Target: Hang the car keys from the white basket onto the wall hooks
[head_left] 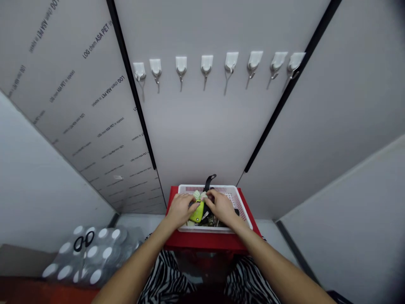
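Observation:
Over a white plastic basket [238, 198] on a red stool, my two hands are close together. My left hand [181, 207] pinches a yellow-green key fob [197, 213] near its upper end, thumb across it. Fingers of my right hand [223, 207] are closed on a pale, whitish-green charm [204, 195] beside the fob. Whether the charm is joined to the fob is hidden by my fingers. Metal keys [212, 220] and dark items lie beneath in the basket. A black strap [209, 182] sticks up over the basket's far rim.
The red stool [205, 240] stands between my knees, against a grey cabinet. Several white hooks [206, 63] run in a row across the cabinet door. Black handle strips [136, 93] edge the door. To the left, black-handled scissors [84, 240] lie on wrapped bottles [103, 249].

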Tool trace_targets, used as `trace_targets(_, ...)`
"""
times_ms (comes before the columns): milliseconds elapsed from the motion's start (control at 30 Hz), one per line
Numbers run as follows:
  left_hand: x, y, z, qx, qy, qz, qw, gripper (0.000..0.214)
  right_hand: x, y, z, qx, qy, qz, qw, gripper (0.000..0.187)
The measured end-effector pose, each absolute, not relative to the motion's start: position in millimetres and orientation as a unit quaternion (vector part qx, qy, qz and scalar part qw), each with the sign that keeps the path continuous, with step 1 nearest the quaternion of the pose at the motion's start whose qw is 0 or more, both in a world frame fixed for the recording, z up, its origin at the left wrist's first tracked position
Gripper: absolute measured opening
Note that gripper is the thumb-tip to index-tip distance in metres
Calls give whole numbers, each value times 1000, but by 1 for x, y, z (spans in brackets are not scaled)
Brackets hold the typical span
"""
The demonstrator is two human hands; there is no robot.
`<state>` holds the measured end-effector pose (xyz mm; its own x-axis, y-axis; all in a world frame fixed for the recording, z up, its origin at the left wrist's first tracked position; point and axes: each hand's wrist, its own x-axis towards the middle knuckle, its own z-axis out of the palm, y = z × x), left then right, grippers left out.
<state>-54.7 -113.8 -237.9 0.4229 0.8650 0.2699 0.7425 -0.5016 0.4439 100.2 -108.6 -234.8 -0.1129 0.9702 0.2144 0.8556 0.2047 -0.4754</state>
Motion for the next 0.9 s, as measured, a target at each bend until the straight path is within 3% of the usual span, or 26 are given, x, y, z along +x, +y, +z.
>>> trace_targets(233,-51,-112,-233,831,498,211,132,26,96,-94,-230,-665,-713,125,182,31)
trace_targets(367,-50,-111,-232,809,515,226,171,15,97,-94,-233,-615,-714,188,277,21)
trace_targets(567,-49,-107,-230,719,488,355,346,16,99,-97,-220,-522,-572,428,466,18)
trace_targets(767,-51,-101,-230,578,453,457,503,25,96,-100,-203,-456,-442,561,531,20)
trace_targets(900,-51,-102,-220,490,427,393,650,41,95,-102,-197,-414,-410,585,564,18)
